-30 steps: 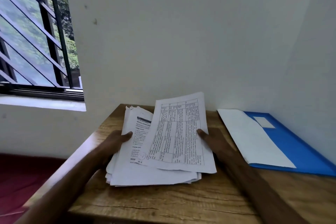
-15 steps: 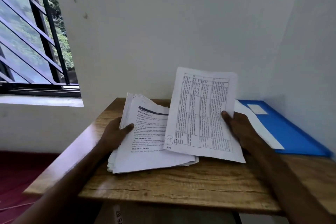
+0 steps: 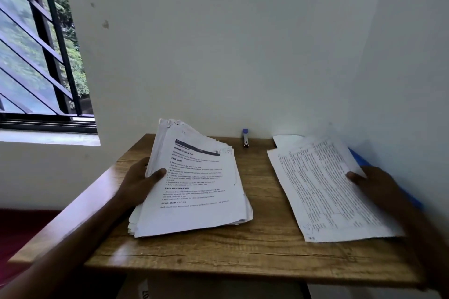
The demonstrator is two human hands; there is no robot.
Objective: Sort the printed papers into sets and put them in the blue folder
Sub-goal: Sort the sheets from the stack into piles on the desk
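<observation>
Nearest, along the bottom of the frame: front edge of the wooden table [image 3: 267,245], with a forearm coming in from each lower corner. Left of centre: left hand [image 3: 139,184] gripping the left edge of a thick stack of printed papers [image 3: 194,192], thumb pressed on the top page, other fingers hidden beneath. Near end of the stack down on the wood, far end tilted up. Right of centre: right hand [image 3: 374,187] pinching the right edge of a single sheet [image 3: 325,189] printed with a grid of small text, thumb on top, fingers hidden under it. Well apart from the stack, bare wood between; cannot tell whether lying flat or held just above. Behind that sheet, toward the right edge of the frame: blue folder [image 3: 359,156], only a strip showing, with a white page [image 3: 286,139] visible past the sheet's far corner. Farther back, centre, against the wall: small blue-topped stapler [image 3: 246,138]. Upper left: barred window [image 3: 36,56], greenery outside.
</observation>
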